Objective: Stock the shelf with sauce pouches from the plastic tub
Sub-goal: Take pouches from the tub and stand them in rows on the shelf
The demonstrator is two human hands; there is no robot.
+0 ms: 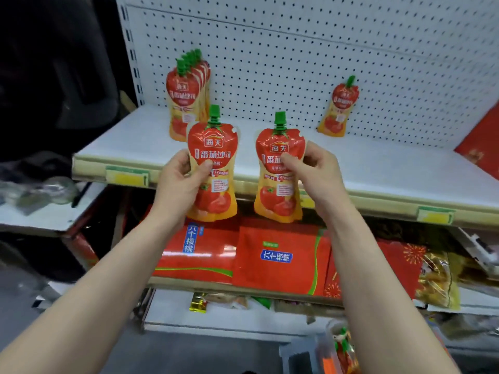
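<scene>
My left hand grips a red and yellow sauce pouch with a green cap, held upright in front of the white shelf. My right hand holds a second sauce pouch the same way, a little to the right. A row of several pouches stands on the shelf at the back left. One single pouch leans on the pegboard at the back right. The plastic tub with more pouches sits low, partly hidden behind my right forearm.
A white pegboard backs the shelf. A red box stands at the shelf's far right. Red cartons and yellow snack bags fill the shelf below. A cluttered side table is at the left.
</scene>
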